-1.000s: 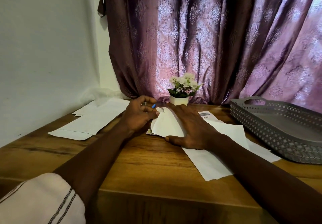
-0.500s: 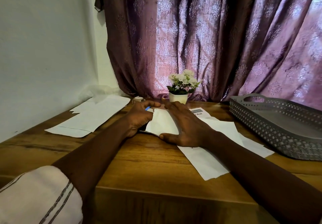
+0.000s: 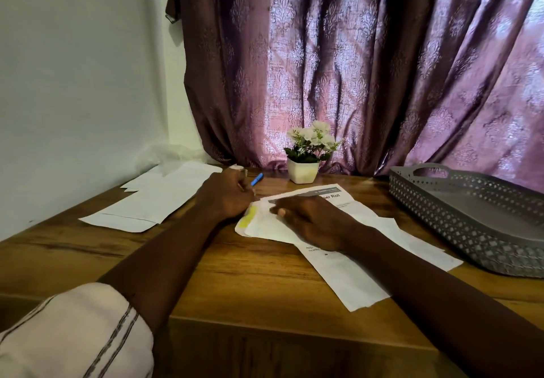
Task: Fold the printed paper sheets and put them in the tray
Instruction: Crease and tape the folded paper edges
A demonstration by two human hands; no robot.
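I've got both hands down on the counter (image 3: 241, 283) now, working the folded sheet (image 3: 265, 226) that lies in the middle, on top of an open printed sheet (image 3: 347, 277). My right hand (image 3: 318, 224) lies flat across the fold, fingers (image 3: 281, 211) stretched out and pressing, nothing pinched. My left hand (image 3: 226, 198) sits at the sheet's left edge, fingers curled in together; a blue pen (image 3: 257, 179) shows just past the knuckles, but whether the hand grips it I cannot tell from here.

The paper looks thin, light and limp, so I'd judge it will slide on the smooth wood and spring open if the pressure comes off. A yellow patch shows at the near-left corner. Best place to take it, I reckon, is along the creased edge, thumb under and fingers on top, so the layers stay shut while it lifts.

The grey tray (image 3: 471, 218) waits on the right, well apart from the fold, and looks empty as far as I can see inside. More sheets (image 3: 153, 201) lie on the left by the wall, and a small flower pot (image 3: 304, 170) stands behind. Crease seems nearly set; the carry to the tray is not yet begun.
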